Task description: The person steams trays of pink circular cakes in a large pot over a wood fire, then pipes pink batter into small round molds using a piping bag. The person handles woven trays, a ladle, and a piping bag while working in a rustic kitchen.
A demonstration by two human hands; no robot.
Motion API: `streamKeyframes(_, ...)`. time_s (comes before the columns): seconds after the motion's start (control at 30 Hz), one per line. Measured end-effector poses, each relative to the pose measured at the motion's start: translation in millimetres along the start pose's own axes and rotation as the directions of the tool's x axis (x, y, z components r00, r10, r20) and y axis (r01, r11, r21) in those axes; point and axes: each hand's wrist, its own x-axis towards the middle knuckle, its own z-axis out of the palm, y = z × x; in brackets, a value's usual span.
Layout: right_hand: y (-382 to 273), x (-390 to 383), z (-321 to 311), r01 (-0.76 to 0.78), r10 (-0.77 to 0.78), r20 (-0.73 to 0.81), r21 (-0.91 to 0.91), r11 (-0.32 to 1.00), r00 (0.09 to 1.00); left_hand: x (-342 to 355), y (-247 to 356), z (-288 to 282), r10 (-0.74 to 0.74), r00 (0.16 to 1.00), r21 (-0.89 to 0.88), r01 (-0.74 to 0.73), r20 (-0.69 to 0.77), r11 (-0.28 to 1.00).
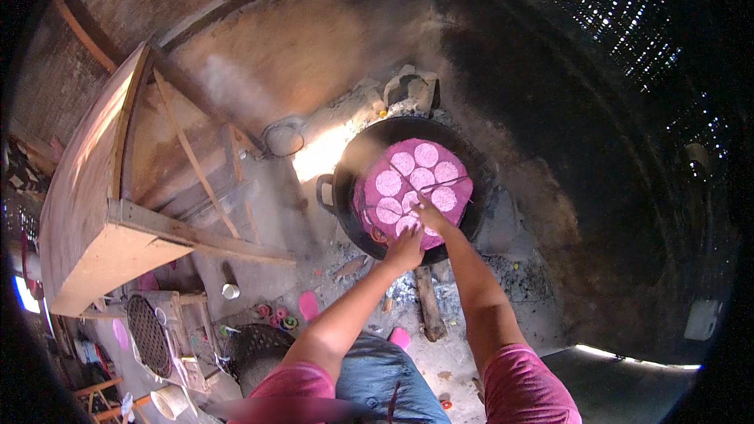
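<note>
Both hands reach over a large black wok [343,212] with a loop handle on its left side. Inside it lies a round, bright pink, cloth-like sheet [463,192], crossed by thin dark strips. Several pale pink, rough-textured round discs [425,155] sit on the sheet. My right hand [430,214] is at the lower middle of the discs, its fingers stretched forward and apart. My left hand [406,251] is lower and to the left, its fingers extended onto a disc near the wok's near edge. Parts of the nearest discs are hidden under my hands.
A burnt log [429,306] juts from the stove opening below the wok, among ash. At left stands a large wooden frame [188,235]. A round dark woven tray [149,335] and a white cup [230,291] are lower left. A sooty wall [565,126] curves behind.
</note>
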Motion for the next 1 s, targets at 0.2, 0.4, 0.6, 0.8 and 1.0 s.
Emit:
streamKeyframes(0.2, 82.7, -126.6, 96.7, 0.285, -0.335, -0.233, -0.221, 0.933, 0.913, -203.0, -46.8, 59.6, 0.02, 1.0, 0.075, -0.02, -0.002, 0.997)
streamKeyframes(0.4, 205.5, -298.8, 163.5, 0.131, -0.122, 0.057, -0.182, 0.975, 0.991, -429.0, -77.1, 166.4, -0.424, 0.879, -0.443, 0.476, 0.218, 0.759)
streamKeyframes(0.6, 224.4, -358.4, 195.5, 0.33, -0.185, 0.405, -0.324, 0.886, 0.895, -560.8, 65.8, 249.8, -0.639, 0.537, -0.372, 0.843, 0.55, 0.389)
streamKeyframes(0.8, 110.4, -358.2, 357.6, 0.776, -0.565, 0.664, -0.036, 0.629, 0.489, -623.0, 124.7, 278.2, -0.748, 0.408, -0.525, 0.846, 0.524, 0.094)
streamKeyframes(1.0, 67.1, -444.3, 593.2, 0.815, -0.459, 0.826, 0.0, 0.58, 0.327, -669.8, 174.7, 333.0, -0.829, 0.339, -0.669, 0.742, 0.445, -0.055)
